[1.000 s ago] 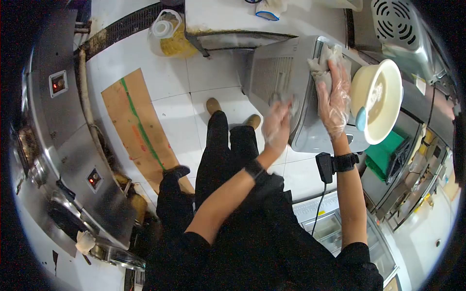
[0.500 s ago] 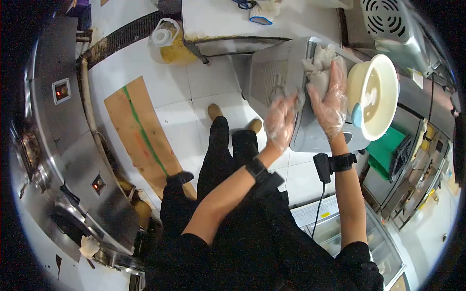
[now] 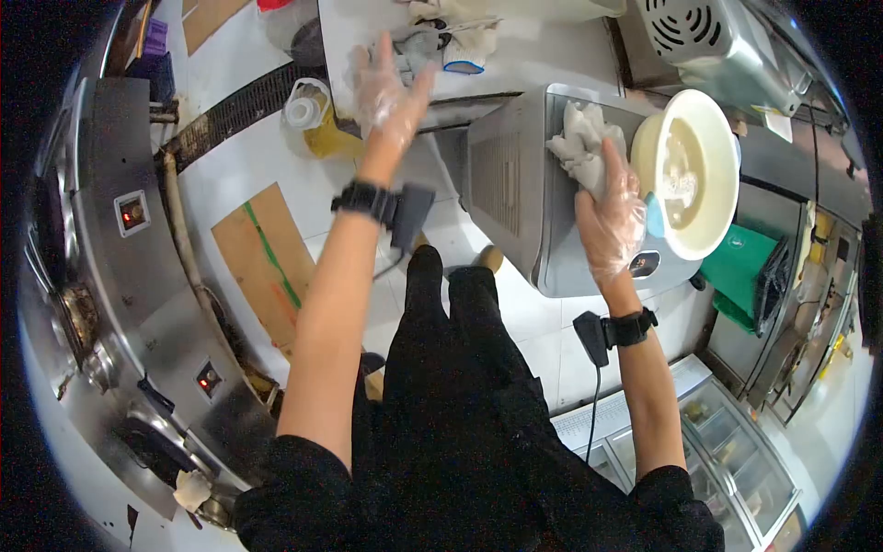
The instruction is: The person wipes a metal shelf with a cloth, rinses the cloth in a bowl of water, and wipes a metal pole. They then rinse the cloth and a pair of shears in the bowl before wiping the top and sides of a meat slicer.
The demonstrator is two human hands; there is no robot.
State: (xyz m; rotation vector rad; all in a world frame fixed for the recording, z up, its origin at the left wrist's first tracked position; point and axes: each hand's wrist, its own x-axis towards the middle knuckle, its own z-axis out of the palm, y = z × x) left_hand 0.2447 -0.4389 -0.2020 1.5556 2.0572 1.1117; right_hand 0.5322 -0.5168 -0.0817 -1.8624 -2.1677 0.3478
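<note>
My left hand (image 3: 394, 101), in a clear plastic glove, is raised with its fingers spread near the edge of the white table (image 3: 543, 55). Nothing shows in its grasp. Close by its fingertips on that table lie a grey cloth-like item (image 3: 418, 48) and a white work glove with a blue cuff (image 3: 471, 51). My right hand (image 3: 614, 225), gloved in the same clear plastic, is over the grey machine (image 3: 556, 248) with a crumpled white cloth (image 3: 581, 138) between thumb and fingers. Beside that hand stands a cream basin (image 3: 727, 198) with cloudy liquid in it.
A light-blue piece (image 3: 655, 216) is at the basin's rim. A jug of yellow liquid (image 3: 329, 136) stands on the floor by the table. Cardboard (image 3: 262, 267) lies on the tiles. Steel kitchen equipment (image 3: 129, 304) lines the left, and a glass-topped cabinet (image 3: 727, 442) is at lower right.
My left hand has moved from the machine's side, up and left to the table edge, its fingers now spread. My right hand stays at the white cloth, its fingers closer together. The view has shifted slightly.
</note>
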